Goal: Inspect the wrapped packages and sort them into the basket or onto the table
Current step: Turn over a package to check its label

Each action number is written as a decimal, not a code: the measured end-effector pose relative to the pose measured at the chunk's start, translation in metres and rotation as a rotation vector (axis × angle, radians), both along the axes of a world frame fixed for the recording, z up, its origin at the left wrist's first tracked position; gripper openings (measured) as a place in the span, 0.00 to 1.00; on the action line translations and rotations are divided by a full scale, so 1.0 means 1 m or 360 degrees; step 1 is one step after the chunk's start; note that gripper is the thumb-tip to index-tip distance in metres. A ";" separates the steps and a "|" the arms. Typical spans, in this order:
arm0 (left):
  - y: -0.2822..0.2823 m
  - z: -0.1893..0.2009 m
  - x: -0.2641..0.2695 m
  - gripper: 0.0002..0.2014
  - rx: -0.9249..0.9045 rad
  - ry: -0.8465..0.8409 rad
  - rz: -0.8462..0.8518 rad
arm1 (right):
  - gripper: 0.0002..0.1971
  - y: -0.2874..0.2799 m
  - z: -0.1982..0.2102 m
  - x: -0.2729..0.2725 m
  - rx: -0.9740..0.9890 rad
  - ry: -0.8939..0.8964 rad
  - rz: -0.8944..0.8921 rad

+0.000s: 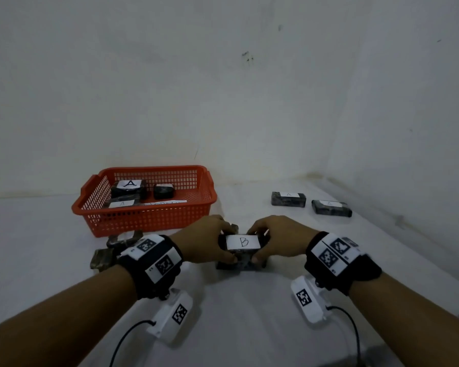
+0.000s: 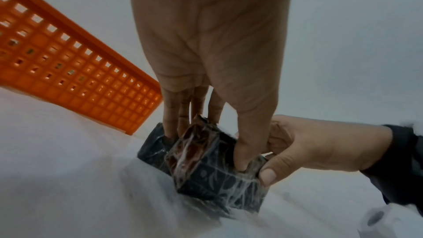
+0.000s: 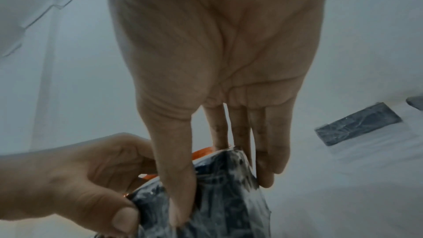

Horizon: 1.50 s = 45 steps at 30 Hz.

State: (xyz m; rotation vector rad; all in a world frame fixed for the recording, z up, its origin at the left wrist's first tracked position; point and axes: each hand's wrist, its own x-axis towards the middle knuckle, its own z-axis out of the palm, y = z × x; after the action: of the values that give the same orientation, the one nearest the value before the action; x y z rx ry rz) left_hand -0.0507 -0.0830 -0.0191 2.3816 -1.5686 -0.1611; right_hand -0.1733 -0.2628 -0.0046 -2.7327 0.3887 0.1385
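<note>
Left hand and right hand pinching one B-labelled package before basket, fingers curled round it; three packages lying inside basket, two lying right of basket.

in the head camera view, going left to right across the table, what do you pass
Orange basket → left hand → package labelled B → right hand → two dark packages labelled A, the first, then the second.
</note>
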 end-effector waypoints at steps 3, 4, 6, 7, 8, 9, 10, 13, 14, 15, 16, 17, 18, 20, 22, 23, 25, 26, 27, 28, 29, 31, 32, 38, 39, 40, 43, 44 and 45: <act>0.008 0.009 0.009 0.26 -0.0101 0.0210 0.0035 | 0.30 -0.006 0.004 0.002 0.0156 -0.0145 -0.0021; 0.012 0.011 0.013 0.25 -0.0152 0.0290 0.0046 | 0.29 -0.008 0.004 0.003 0.0230 -0.0212 -0.0028; 0.018 0.016 0.021 0.22 -0.0288 0.0434 0.0074 | 0.27 -0.012 0.006 0.006 0.0422 -0.0387 -0.0056; 0.022 0.018 0.025 0.19 -0.0370 0.0499 0.0093 | 0.27 -0.012 0.006 0.010 0.0544 -0.0490 -0.0071; 0.026 0.020 0.028 0.15 -0.0465 0.0577 0.0113 | 0.26 -0.011 0.006 0.014 0.0675 -0.0587 -0.0082; 0.030 0.021 0.031 0.11 -0.0571 0.0692 0.0128 | 0.25 -0.008 0.006 0.018 0.0799 -0.0675 -0.0094; 0.034 0.021 0.034 0.09 -0.0677 0.0840 0.0140 | 0.25 -0.004 0.005 0.023 0.0917 -0.0755 -0.0106; 0.048 0.019 0.041 0.12 -0.0917 0.1156 0.0165 | 0.23 0.015 0.001 0.040 0.1235 -0.0896 -0.0096; 0.052 0.018 0.044 0.12 -0.0982 0.1189 0.0176 | 0.22 0.022 0.000 0.047 0.1320 -0.0902 -0.0085; 0.057 0.017 0.047 0.13 -0.1043 0.1207 0.0193 | 0.21 0.029 -0.002 0.054 0.1407 -0.0893 -0.0076; 0.061 0.016 0.049 0.13 -0.1099 0.1231 0.0211 | 0.21 0.037 -0.004 0.060 0.1493 -0.0876 -0.0067; 0.066 0.016 0.051 0.13 -0.1147 0.1262 0.0226 | 0.22 0.044 -0.005 0.067 0.1569 -0.0865 -0.0060; 0.070 0.015 0.053 0.14 -0.1185 0.1300 0.0236 | 0.22 0.051 -0.007 0.074 0.1636 -0.0869 -0.0052; 0.080 0.011 0.057 0.17 -0.1248 0.1388 0.0259 | 0.19 0.063 -0.010 0.085 0.1717 -0.0930 -0.0032; 0.090 0.008 0.060 0.19 -0.1294 0.1437 0.0285 | 0.17 0.073 -0.013 0.095 0.1739 -0.0987 -0.0006; 0.095 0.007 0.062 0.19 -0.1310 0.1411 0.0303 | 0.18 0.077 -0.014 0.100 0.1740 -0.0992 0.0003; 0.104 0.004 0.067 0.16 -0.1338 0.1315 0.0354 | 0.19 0.086 -0.015 0.109 0.1746 -0.0968 0.0012; 0.109 0.003 0.069 0.15 -0.1350 0.1282 0.0390 | 0.19 0.090 -0.016 0.114 0.1764 -0.0944 0.0017; 0.114 0.002 0.071 0.14 -0.1354 0.1259 0.0416 | 0.19 0.094 -0.016 0.118 0.1782 -0.0912 0.0033; 0.118 0.001 0.073 0.15 -0.1345 0.1242 0.0428 | 0.19 0.098 -0.017 0.120 0.1797 -0.0881 0.0054; 0.122 0.000 0.074 0.16 -0.1325 0.1231 0.0422 | 0.18 0.101 -0.018 0.122 0.1806 -0.0863 0.0071; 0.127 -0.003 0.074 0.21 -0.1280 0.1272 0.0401 | 0.17 0.105 -0.020 0.123 0.1804 -0.0885 0.0065; 0.128 -0.005 0.073 0.22 -0.1269 0.1322 0.0395 | 0.16 0.106 -0.022 0.123 0.1788 -0.0910 0.0057; 0.129 -0.014 0.071 0.17 -0.1318 0.1242 0.0437 | 0.18 0.107 -0.029 0.119 0.1800 -0.0822 0.0081; 0.129 -0.014 0.072 0.21 -0.1351 0.1273 0.0442 | 0.19 0.107 -0.029 0.117 0.1811 -0.0778 0.0109; 0.129 -0.014 0.073 0.23 -0.1387 0.1333 0.0432 | 0.20 0.106 -0.030 0.116 0.1819 -0.0757 0.0130; 0.130 -0.012 0.069 0.24 -0.1430 0.1528 0.0335 | 0.19 0.102 -0.031 0.111 0.1789 -0.0820 0.0119; 0.130 -0.013 0.069 0.24 -0.1415 0.1502 0.0335 | 0.19 0.101 -0.032 0.110 0.1765 -0.0827 0.0122; 0.130 -0.014 0.068 0.22 -0.1394 0.1426 0.0355 | 0.19 0.101 -0.032 0.109 0.1750 -0.0808 0.0138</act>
State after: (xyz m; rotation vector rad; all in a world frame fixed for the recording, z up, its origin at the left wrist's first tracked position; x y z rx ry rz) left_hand 0.0170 0.0474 -0.0327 1.4316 -0.7047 -0.3433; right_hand -0.0644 -0.1622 -0.0370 -1.6073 0.0079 -0.2511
